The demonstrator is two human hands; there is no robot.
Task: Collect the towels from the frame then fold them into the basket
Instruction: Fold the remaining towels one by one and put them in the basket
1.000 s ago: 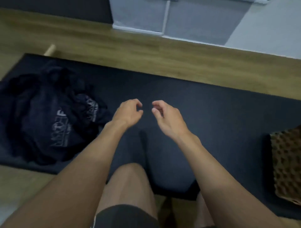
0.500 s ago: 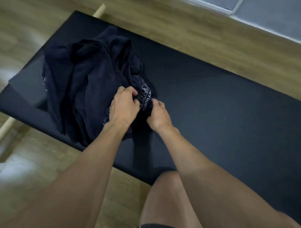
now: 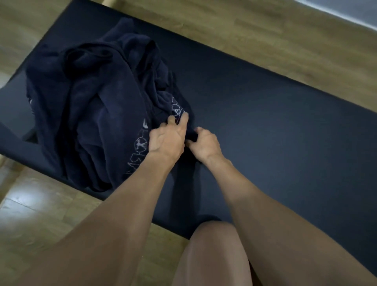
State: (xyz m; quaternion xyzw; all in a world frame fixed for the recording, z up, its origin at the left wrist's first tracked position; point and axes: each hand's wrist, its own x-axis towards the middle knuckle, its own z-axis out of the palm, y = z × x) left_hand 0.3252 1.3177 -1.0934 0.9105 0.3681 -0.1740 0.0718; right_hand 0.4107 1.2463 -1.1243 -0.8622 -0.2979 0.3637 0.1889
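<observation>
A crumpled heap of dark navy towels (image 3: 98, 106) with white printed logos lies on the left part of a black mat (image 3: 275, 126). My left hand (image 3: 167, 138) rests on the heap's right edge, fingers spread and pressing into the cloth near a logo. My right hand (image 3: 206, 143) is right beside it, fingers curled around a fold of the same towel edge. The basket and the frame are out of view.
The black mat lies on a light wooden floor (image 3: 40, 220). My bare knee (image 3: 212, 251) is at the mat's near edge. A pale wooden stick end (image 3: 107, 2) shows at the top left, and a grey wall base (image 3: 350, 12) at the top right.
One second ago both hands hovered empty over the bare mat. They moved left to the towel heap and now grip its right edge; my view turned left, and the basket left the frame.
</observation>
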